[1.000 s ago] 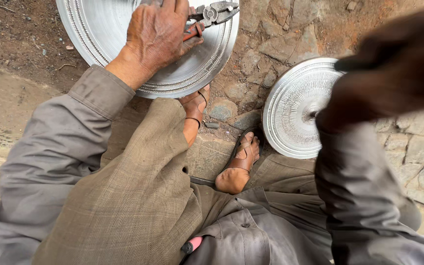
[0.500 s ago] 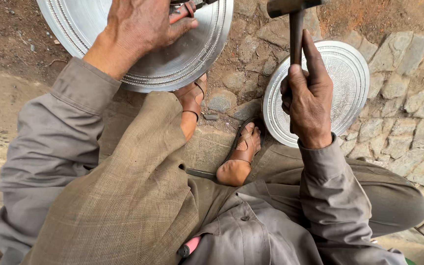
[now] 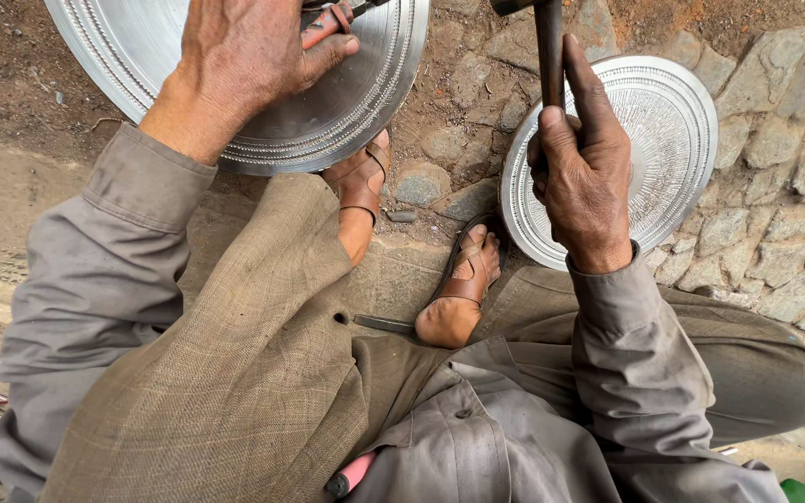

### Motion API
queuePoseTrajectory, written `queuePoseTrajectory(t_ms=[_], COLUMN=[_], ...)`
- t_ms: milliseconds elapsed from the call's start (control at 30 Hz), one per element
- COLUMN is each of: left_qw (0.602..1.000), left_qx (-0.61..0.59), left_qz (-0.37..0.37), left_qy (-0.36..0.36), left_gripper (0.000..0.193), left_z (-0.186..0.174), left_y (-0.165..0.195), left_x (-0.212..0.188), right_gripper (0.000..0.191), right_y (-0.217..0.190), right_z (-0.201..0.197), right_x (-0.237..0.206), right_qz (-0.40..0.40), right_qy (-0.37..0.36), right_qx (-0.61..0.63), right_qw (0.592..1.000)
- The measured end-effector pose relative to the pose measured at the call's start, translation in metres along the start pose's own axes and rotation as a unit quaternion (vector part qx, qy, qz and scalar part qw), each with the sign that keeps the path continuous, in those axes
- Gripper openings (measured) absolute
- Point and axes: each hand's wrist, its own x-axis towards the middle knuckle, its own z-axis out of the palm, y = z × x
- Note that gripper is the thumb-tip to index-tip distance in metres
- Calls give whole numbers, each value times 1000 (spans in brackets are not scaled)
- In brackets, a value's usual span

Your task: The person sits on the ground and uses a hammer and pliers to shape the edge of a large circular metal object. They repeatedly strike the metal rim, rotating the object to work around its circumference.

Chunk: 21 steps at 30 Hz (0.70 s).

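From the head camera, looking down, we have the big metal plate (image 3: 235,84) lying on the dirt ahead of our knees, its edge resting against our left foot (image 3: 361,191). Rings of small punched marks already run around its rim, so we judge the patterning well along there, though how much of the plate remains to be worked we cannot tell, since most of it runs out of the top of the picture. A smaller plate (image 3: 649,140) rests on the stone paving (image 3: 775,224) to the right, just beyond our right foot (image 3: 463,284), and its whole face is covered in fine ringed pattern, so it looks finished or close to it.

Our left hand (image 3: 253,56) lies palm down on the big plate, wrist bent, fingers curled and closed around the red handles of a pair of pliers (image 3: 328,20), whose nose points off to the upper right. What the nose grips is cut off by the frame.

Our right hand (image 3: 584,172) is raised above the small plate, fist wrapped tight on the dark shaft of a hammer (image 3: 549,47), the thumb stretched straight up along the shaft. The hammer head is just at the top edge, above the gap between the two plates. Both grey sleeves (image 3: 95,279) reach forward from our lap.
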Motion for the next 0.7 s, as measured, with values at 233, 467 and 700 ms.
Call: queuePoseTrajectory(t_ms=[233,467,700], left_qw=[994,994,989], left_qx=[110,96,141], left_qz=[-12,-47,-47], left_qy=[-9,6,-10], left_gripper=[49,67,63], left_z=[5,8,7], left_y=[9,16,26], left_x=[0,3,5], right_gripper=[52,49,51], right_y=[12,-122,-29], right_z=[-7,-24,39], right_x=[4,-11,60], right_qz=[-30,-254,-185], right_qy=[-7,-20,-15], right_qx=[-79,-33,-269], right_qw=[996,966,945])
